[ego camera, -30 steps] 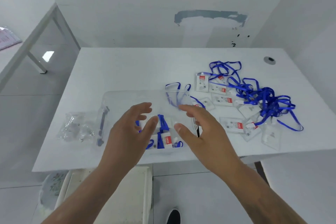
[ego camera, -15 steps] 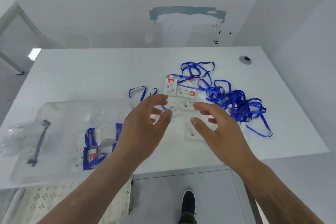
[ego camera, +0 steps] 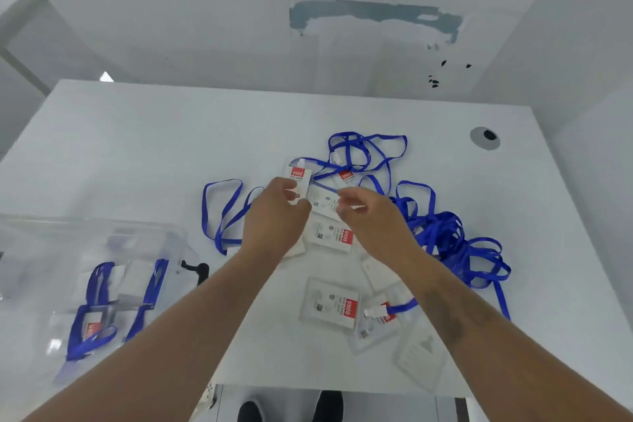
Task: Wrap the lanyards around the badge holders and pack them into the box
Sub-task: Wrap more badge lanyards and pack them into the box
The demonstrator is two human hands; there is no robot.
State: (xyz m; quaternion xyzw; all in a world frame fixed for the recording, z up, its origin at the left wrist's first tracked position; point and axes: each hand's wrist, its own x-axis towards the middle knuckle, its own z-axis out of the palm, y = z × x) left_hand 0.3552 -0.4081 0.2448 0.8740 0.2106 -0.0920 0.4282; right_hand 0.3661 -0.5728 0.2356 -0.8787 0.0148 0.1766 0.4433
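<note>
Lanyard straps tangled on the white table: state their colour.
The tangled lanyard straps are solid royal blue, seen best in the head view.

Your badge holders carry red labels with white lettering. The holder by your left fingertips (ego camera: 297, 175) reads "UHOO" with "PVC CARD" beneath it. The holder below your hands (ego camera: 331, 236) shows "UHOO" turned sideways, and so does the one nearest you on the table (ego camera: 330, 302). A holder farther back under the blue lanyards (ego camera: 346, 177) has a red label too, probably the same word, though it is blurred. The small grey print on each is unreadable.
</note>
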